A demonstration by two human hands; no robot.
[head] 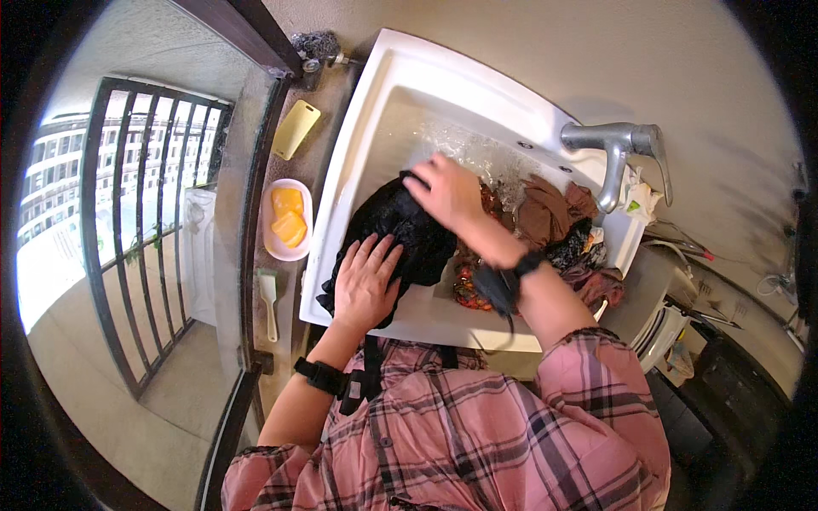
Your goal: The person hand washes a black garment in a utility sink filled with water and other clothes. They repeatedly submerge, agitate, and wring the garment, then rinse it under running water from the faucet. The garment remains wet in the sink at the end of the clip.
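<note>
A bunched black cloth (pixel 415 249) lies on the left part of a white ceramic sink (pixel 348 150). My left hand (pixel 367 274) rests flat on the cloth's near left side, palm down and fingers spread. Over the cloth's far edge is my right hand (pixel 447 191), blurred by motion with its fingers curled; whether it grips the fabric I cannot tell. Bubbly water (pixel 463 150) shows in the basin beyond. To the right sit a wet brown cloth (pixel 543 211), an orange patterned cloth (pixel 470 290) partly under my right forearm, and a dark reddish cloth (pixel 597 286).
A metal mixer tap (pixel 617 144) juts over the sink's right side. Along the left ledge are a flat yellow object (pixel 297 129), orange soap bars (pixel 289 227) in a pink dish (pixel 295 254) and a brush (pixel 270 303). A dark-framed window (pixel 255 223) borders the ledge.
</note>
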